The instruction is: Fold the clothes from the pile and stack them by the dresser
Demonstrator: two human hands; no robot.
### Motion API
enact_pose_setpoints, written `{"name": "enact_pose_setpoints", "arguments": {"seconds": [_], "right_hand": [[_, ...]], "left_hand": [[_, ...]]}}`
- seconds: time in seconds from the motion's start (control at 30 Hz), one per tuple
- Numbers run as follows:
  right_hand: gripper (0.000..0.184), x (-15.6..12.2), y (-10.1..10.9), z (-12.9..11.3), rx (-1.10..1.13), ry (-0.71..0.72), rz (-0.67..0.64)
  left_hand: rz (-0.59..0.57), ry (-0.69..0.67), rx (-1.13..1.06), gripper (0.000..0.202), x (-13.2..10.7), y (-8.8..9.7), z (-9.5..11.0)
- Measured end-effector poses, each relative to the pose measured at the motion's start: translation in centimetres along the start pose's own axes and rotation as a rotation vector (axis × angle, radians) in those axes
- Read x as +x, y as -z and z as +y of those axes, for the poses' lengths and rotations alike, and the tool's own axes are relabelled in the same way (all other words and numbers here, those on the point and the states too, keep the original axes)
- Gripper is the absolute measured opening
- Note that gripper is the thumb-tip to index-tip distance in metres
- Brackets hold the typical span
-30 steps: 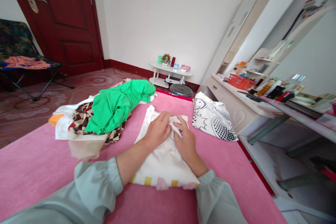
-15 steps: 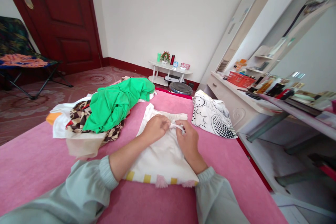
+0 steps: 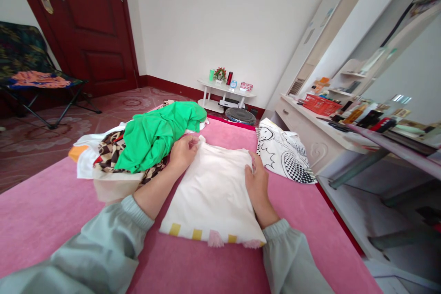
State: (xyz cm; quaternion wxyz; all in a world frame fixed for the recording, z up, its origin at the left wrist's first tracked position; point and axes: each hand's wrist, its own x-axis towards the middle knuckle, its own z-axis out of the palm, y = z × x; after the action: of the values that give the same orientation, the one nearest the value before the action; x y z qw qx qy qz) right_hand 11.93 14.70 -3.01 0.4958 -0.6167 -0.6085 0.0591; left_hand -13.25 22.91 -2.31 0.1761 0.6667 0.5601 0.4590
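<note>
A white garment (image 3: 213, 193) with yellow squares and pink tassels along its near hem lies flat on the pink bed cover (image 3: 51, 211). My left hand (image 3: 183, 150) pinches the garment's far left corner, beside the clothes pile. My right hand (image 3: 255, 179) grips its far right edge, fingers curled on the cloth. Both arms wear pale green sleeves.
A pile of clothes topped by a green garment (image 3: 155, 133) lies to the left. A black-and-white printed garment (image 3: 282, 151) lies folded to the right. A white dresser (image 3: 310, 124) with bottles stands at the bed's right side. A folding chair (image 3: 31, 78) and a red door (image 3: 86, 23) are far left.
My hands were together at the middle of the garment's far edge; they have moved apart to its two far corners, and the cloth now lies smoother and wider.
</note>
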Motion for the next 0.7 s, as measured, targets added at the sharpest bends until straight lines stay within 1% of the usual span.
{"name": "enact_pose_setpoints", "arguments": {"seconds": [0.07,0.17,0.23,0.3,0.37,0.4,0.43,0.47,0.53,0.57,0.63,0.7], "right_hand": [[0.041,0.0,0.0,0.0,-0.027,0.025,-0.024],[0.032,-0.1,0.1,-0.2,-0.043,0.057,-0.058],[0.031,-0.2,0.2,-0.6,-0.114,0.067,-0.063],[0.032,-0.2,0.4,-1.4,-0.232,0.099,-0.037],[0.035,-0.3,0.5,-2.6,-0.309,0.168,-0.013],[0.037,-0.3,0.5,-3.4,-0.303,0.214,-0.028],[0.037,-0.4,0.4,-4.2,-0.267,0.264,-0.076],[0.036,-0.6,0.3,-5.0,-0.213,0.317,-0.155],[0.038,-1.1,-0.1,-6.5,-0.111,0.429,-0.368],[0.042,-1.4,-0.4,-7.0,-0.082,0.477,-0.480],[0.050,-2.1,-0.9,-7.6,-0.084,0.528,-0.661],[0.051,-2.6,-1.3,-7.6,-0.105,0.526,-0.760]], "left_hand": [[-0.030,0.009,0.040,0.018,0.0,0.5,-0.7],[-0.091,-0.016,0.098,0.017,-0.1,0.4,-0.8],[-0.127,-0.052,0.122,0.021,-0.1,0.2,-0.7],[-0.147,-0.089,0.136,0.028,-0.2,-0.1,-0.5],[-0.150,-0.116,0.138,0.034,-0.1,-0.4,-0.4],[-0.151,-0.126,0.135,0.035,-0.1,-0.4,-0.4],[-0.151,-0.133,0.129,0.036,-0.1,-0.4,-0.4],[-0.152,-0.139,0.120,0.036,-0.2,-0.4,-0.4],[-0.151,-0.144,0.094,0.032,-0.3,-0.4,-0.4],[-0.150,-0.145,0.077,0.030,-0.3,-0.3,-0.3],[-0.149,-0.145,0.034,0.027,-0.4,-0.2,-0.1],[-0.156,-0.140,-0.025,0.024,-0.4,-0.1,0.2]]}}
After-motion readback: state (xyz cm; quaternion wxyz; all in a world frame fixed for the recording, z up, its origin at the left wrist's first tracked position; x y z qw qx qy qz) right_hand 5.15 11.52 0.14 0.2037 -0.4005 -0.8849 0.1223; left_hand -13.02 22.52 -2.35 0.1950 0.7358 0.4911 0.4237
